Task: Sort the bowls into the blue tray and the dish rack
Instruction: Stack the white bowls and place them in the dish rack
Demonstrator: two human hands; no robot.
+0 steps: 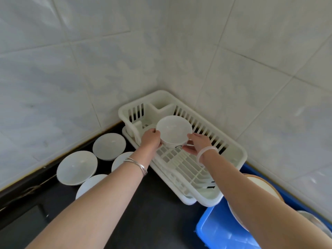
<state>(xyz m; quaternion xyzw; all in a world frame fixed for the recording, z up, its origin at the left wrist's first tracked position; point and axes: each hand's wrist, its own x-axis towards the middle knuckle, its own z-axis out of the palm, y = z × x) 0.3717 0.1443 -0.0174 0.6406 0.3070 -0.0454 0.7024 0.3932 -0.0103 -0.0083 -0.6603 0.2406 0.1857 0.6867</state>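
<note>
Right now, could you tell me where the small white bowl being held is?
In the head view, the small white bowl sits centre frame, gripped between the left hand and right hand, above the white plastic dish rack in the tiled corner.

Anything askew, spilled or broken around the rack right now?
Nothing stands out. Both hands, left hand and right hand, hold a white bowl over the dish rack; no spill or breakage shows.
</note>
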